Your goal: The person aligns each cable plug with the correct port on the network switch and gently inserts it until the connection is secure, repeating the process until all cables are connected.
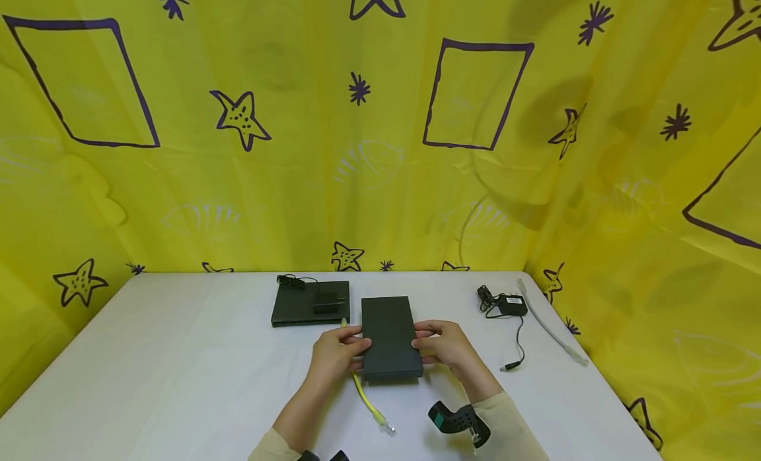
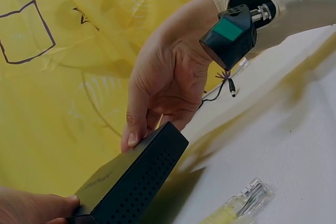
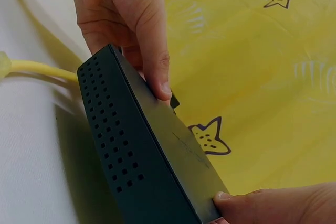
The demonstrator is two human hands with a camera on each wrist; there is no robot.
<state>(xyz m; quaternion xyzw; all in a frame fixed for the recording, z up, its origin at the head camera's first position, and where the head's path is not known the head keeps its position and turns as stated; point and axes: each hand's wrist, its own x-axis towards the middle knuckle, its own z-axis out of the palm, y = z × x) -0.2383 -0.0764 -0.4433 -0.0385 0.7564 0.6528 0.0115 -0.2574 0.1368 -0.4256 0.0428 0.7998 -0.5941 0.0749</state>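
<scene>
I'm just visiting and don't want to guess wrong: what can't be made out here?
- Yellow cable, partway along: head view, hidden behind the left grip.
- Held black box, top markings: right wrist view, too blurred.
- Its underside: every view, hidden by the box itself.
- Adapter at right, its label: head view, too small.
</scene>
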